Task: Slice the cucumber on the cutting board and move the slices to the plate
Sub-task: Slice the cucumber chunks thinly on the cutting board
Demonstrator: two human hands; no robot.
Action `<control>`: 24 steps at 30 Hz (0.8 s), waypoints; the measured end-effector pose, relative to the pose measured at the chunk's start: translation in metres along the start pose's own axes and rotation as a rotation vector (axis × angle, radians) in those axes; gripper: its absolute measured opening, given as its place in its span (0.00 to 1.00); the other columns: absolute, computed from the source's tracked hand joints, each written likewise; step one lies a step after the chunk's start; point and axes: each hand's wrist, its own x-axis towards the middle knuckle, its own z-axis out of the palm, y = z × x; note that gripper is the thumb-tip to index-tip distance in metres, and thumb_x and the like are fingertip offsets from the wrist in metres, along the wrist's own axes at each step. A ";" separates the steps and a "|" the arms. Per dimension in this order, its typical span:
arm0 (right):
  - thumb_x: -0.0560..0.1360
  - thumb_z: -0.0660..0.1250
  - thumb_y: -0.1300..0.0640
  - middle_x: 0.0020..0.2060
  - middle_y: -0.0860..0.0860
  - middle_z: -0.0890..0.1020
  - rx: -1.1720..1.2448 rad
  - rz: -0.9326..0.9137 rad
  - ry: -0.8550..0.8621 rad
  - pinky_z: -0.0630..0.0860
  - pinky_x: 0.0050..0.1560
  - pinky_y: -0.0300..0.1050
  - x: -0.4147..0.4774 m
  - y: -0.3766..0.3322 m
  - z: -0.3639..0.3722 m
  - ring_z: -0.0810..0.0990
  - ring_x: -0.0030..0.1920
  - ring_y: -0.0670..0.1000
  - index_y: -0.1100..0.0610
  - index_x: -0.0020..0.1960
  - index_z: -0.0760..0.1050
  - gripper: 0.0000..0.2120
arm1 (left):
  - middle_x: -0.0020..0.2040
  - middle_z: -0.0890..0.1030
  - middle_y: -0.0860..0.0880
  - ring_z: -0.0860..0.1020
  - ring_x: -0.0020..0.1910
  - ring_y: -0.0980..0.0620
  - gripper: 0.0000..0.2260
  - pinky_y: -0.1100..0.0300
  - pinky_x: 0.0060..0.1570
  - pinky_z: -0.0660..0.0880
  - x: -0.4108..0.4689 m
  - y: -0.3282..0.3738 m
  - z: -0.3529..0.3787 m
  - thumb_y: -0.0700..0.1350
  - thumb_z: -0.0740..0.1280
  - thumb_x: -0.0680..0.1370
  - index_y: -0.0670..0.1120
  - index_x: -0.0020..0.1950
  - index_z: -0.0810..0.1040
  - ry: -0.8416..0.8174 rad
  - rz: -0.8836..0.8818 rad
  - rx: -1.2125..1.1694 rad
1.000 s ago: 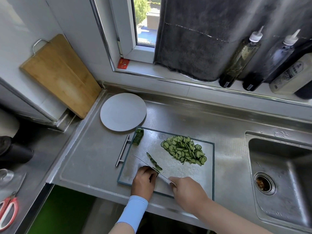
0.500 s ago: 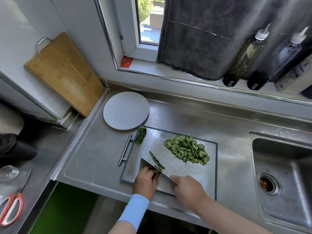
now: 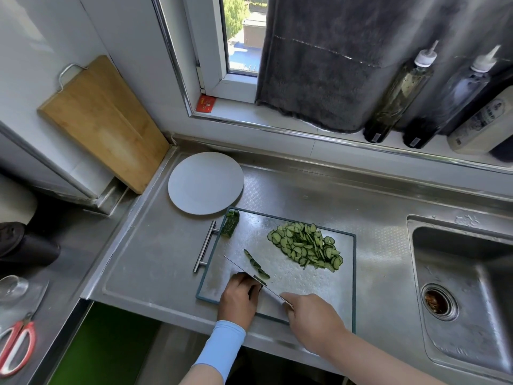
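A pale cutting board [image 3: 280,276] with a dark rim and a metal handle lies on the steel counter. A heap of cucumber slices [image 3: 305,247] sits at its far right. A short row of fresh slices [image 3: 255,263] lies beside the knife blade [image 3: 244,272]. My right hand [image 3: 312,319] grips the knife handle. My left hand [image 3: 240,298], fingers curled, holds the last bit of cucumber against the blade; that piece is mostly hidden. A dark cucumber end [image 3: 230,227] rests at the board's far left corner. The white plate [image 3: 206,182] lies bare beyond the board.
A sink [image 3: 466,295] opens on the right. A wooden board [image 3: 102,123] leans on the wall at left. Bottles [image 3: 399,93] stand on the sill. Red-handled scissors [image 3: 16,345] and a glass [image 3: 12,287] lie on the lower left surface.
The hands and knife stay in nearly the same spot on the board's near edge. The row of fresh slices beside the blade looks slightly longer. The view shifted a little.
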 end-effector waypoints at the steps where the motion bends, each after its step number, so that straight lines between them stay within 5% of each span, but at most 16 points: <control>1: 0.80 0.55 0.56 0.34 0.50 0.76 0.009 0.002 -0.001 0.71 0.37 0.48 0.000 0.000 0.001 0.72 0.35 0.54 0.53 0.46 0.71 0.08 | 0.43 0.81 0.48 0.75 0.44 0.53 0.11 0.66 0.45 0.71 0.000 0.001 0.000 0.35 0.78 0.64 0.46 0.41 0.83 -0.004 -0.008 -0.008; 10: 0.78 0.55 0.60 0.30 0.49 0.70 -0.025 0.058 -0.051 0.62 0.30 0.42 0.009 0.001 0.002 0.67 0.32 0.51 0.49 0.34 0.62 0.14 | 0.42 0.80 0.50 0.76 0.43 0.53 0.09 0.69 0.44 0.70 -0.003 -0.005 0.005 0.36 0.79 0.65 0.46 0.41 0.84 -0.034 -0.063 -0.025; 18: 0.79 0.54 0.58 0.30 0.48 0.71 -0.002 0.035 -0.061 0.64 0.32 0.42 0.007 0.000 -0.001 0.70 0.34 0.52 0.50 0.38 0.66 0.12 | 0.43 0.80 0.48 0.76 0.45 0.50 0.10 0.66 0.45 0.72 -0.006 -0.005 0.002 0.34 0.77 0.66 0.45 0.43 0.84 -0.018 0.005 -0.006; 24: 0.81 0.54 0.55 0.38 0.51 0.81 0.017 0.004 -0.037 0.76 0.45 0.50 -0.001 -0.001 -0.003 0.77 0.41 0.54 0.51 0.49 0.75 0.10 | 0.42 0.81 0.48 0.75 0.45 0.53 0.10 0.67 0.48 0.70 -0.004 0.001 -0.002 0.35 0.78 0.65 0.45 0.42 0.84 0.016 -0.018 0.001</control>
